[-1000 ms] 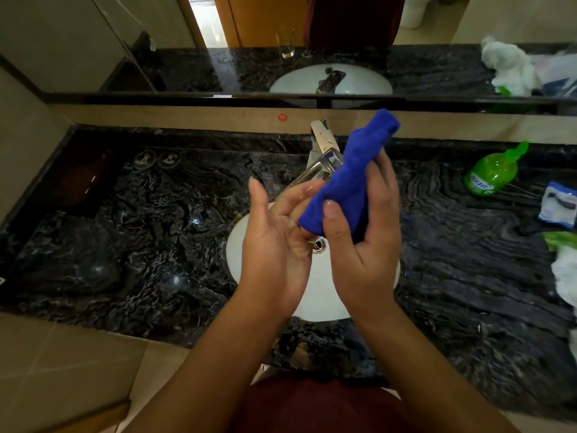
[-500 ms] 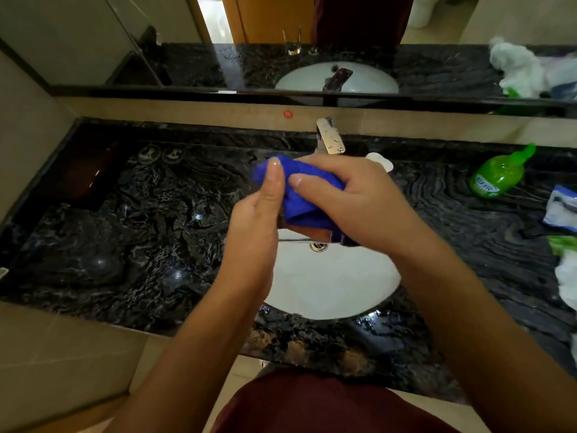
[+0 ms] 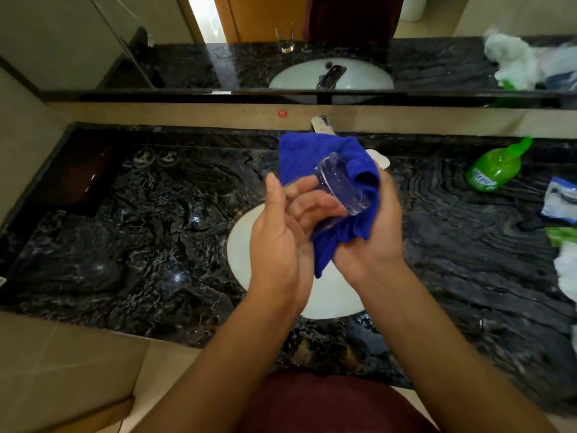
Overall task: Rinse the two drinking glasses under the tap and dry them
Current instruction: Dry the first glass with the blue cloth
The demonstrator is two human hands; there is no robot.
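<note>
Glass (image 3: 343,185) wrapped in blue cloth (image 3: 331,242), both hands gripping.

Lighting: we record a dim, warm indoor scene. The brightest patch is a doorway reflected in the mirror (image 3: 312,42) at the upper centre, washed out to near white. Glare: we note small specular highlights scattered on the glossy dark desk (image 3: 140,245) at the middle left, and a soft sheen on the white basin (image 3: 246,245). Shadows: soft and shallow, with a darker pocket at the upper left of the desk. Blur: we see motion smear on the right hand (image 3: 371,239) and along the right forearm; the right edge of the frame is soft. Distortion: wide-angle bowing bends the straight desk edges towards the corners.
</note>
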